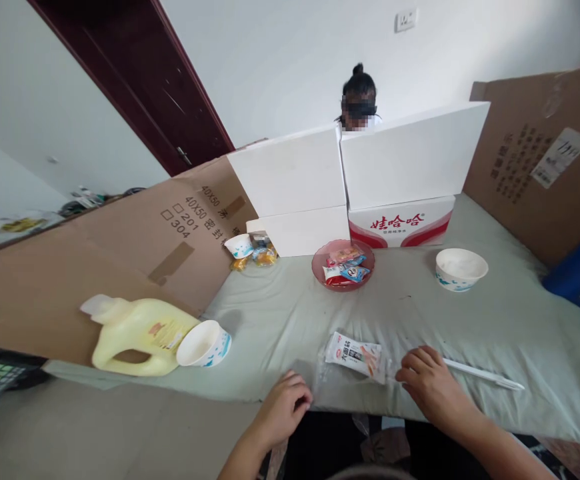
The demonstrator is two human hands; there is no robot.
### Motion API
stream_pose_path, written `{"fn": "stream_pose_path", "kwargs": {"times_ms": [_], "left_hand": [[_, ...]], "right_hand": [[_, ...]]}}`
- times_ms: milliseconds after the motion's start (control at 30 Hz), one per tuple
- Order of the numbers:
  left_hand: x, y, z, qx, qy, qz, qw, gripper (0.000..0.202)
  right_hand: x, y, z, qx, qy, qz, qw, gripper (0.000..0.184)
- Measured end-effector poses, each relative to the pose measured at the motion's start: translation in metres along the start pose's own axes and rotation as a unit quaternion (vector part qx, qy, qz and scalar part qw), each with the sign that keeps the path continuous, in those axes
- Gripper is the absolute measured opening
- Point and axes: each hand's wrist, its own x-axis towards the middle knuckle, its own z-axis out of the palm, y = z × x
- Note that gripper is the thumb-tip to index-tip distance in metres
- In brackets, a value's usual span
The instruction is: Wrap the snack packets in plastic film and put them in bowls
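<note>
A small white snack packet (351,353) with dark print lies flat on the cloth-covered table, in or on a clear plastic bag (321,375). At the bag's near left corner rests my left hand (283,408), fingers curled in; whether it pinches the plastic is hidden. My right hand (433,389) lies by the bag's right edge with bent fingers, fingertips close to the plastic, and I cannot make out what they hold. A thin white stick (485,375), pen-like in shape, lies just right of the right hand.
A pink bowl (317,277) holds several wrapped snacks. Paper bowls stand right (461,270), left (205,345) and far left (240,246), beside a yellow jug (143,327). White boxes (290,173) and cardboard (545,160) wall the table. A blindfolded person (360,93) is behind the boxes.
</note>
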Motion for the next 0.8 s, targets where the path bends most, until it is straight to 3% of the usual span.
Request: {"fn": "stream_pose_path", "kwargs": {"times_ms": [67,167,233,333,433,533,600,667,733,800], "left_hand": [[0.0,0.009,-0.004,-0.004,-0.001,0.017,1.0,0.011],[0.018,0.029,0.002,-0.043,0.036,0.078,0.995,0.013],[0.039,0.042,0.011,-0.051,0.048,0.114,0.991,0.017],[0.071,0.052,0.022,-0.016,0.039,0.136,0.99,0.02],[0.088,0.048,0.026,0.077,0.036,0.079,0.993,0.027],[0.089,0.04,0.028,0.138,0.054,0.011,0.989,0.046],[0.087,0.04,0.03,0.133,0.078,0.024,0.988,0.037],[0.086,0.045,0.034,0.106,0.078,0.08,0.988,0.025],[0.088,0.051,0.038,0.085,0.05,0.124,0.987,0.026],[0.092,0.053,0.039,0.088,0.021,0.123,0.988,0.034]], "right_hand": [[-0.016,0.005,-0.015,0.008,0.033,0.007,0.999,0.022],[-0.018,-0.011,-0.033,0.034,0.07,-0.021,0.997,0.029],[-0.005,-0.03,-0.034,0.068,0.058,-0.05,0.995,0.033],[0.018,-0.053,-0.019,0.083,-0.009,-0.067,0.994,0.037],[0.027,-0.056,0.004,0.018,-0.082,-0.015,0.996,0.041],[0.022,-0.05,0.017,-0.059,-0.107,0.063,0.991,0.039],[0.019,-0.047,0.019,-0.089,-0.104,0.101,0.985,0.031],[0.02,-0.045,0.019,-0.102,-0.097,0.122,0.982,0.027],[0.023,-0.042,0.019,-0.113,-0.09,0.139,0.98,0.035],[0.025,-0.036,0.019,-0.129,-0.087,0.173,0.973,0.056]]}}
